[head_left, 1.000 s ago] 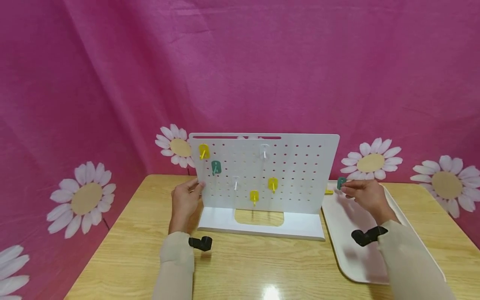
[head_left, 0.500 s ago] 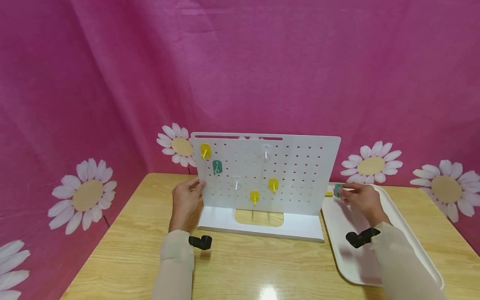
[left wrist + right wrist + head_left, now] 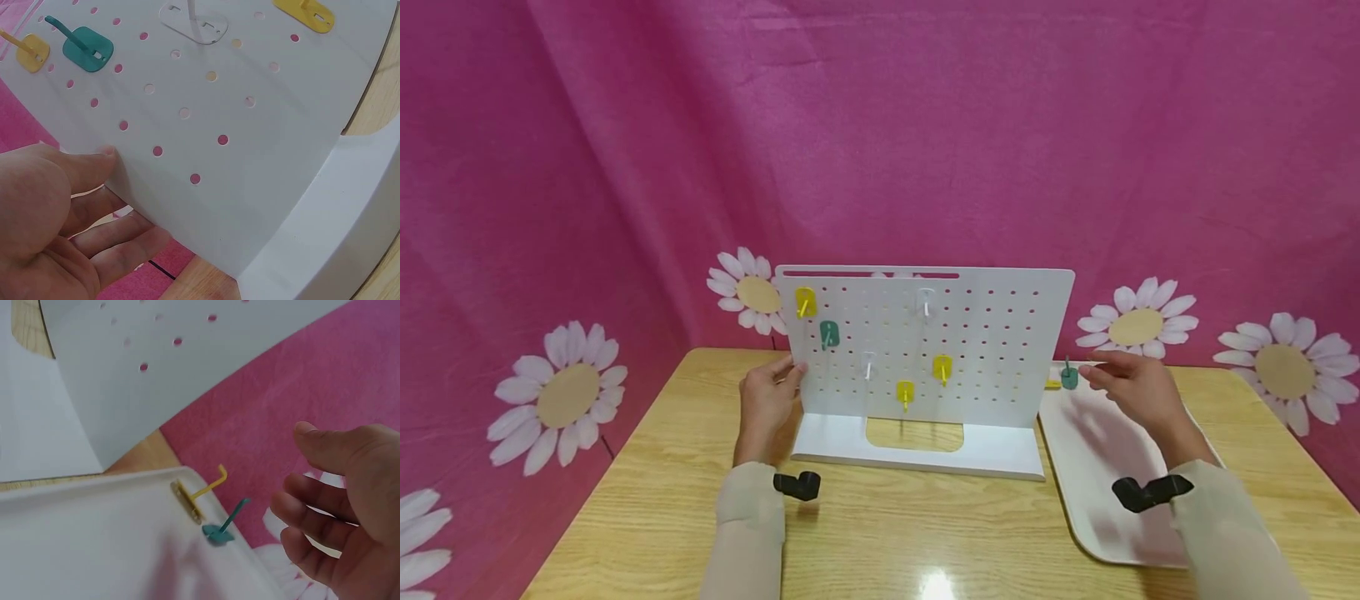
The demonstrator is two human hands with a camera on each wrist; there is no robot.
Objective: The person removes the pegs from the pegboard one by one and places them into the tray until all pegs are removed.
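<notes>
A white pegboard (image 3: 988, 410) stands upright on its base. At its left edge, my left hand (image 3: 766, 408) pinches the board, thumb in front and fingers behind, as the left wrist view shows. A green hook (image 3: 218, 535) lies in the far end of the white tray (image 3: 1097, 492), its stem pointing up, beside a yellow hook (image 3: 187, 501). Just to the right of these hooks, my right hand (image 3: 1138, 398) hovers above the tray, fingers apart from both and holding nothing.
On the board hang a green hook (image 3: 830, 334), clear hooks such as one near the top (image 3: 926, 305), and several yellow hooks, one at upper left (image 3: 806, 302). A pink flowered cloth (image 3: 880, 150) rises behind the wooden table (image 3: 850, 533).
My right hand carried the green hook slightly left and let it go in the tray next to the yellow one, then drew back right. The left hand stays on the board's edge.
</notes>
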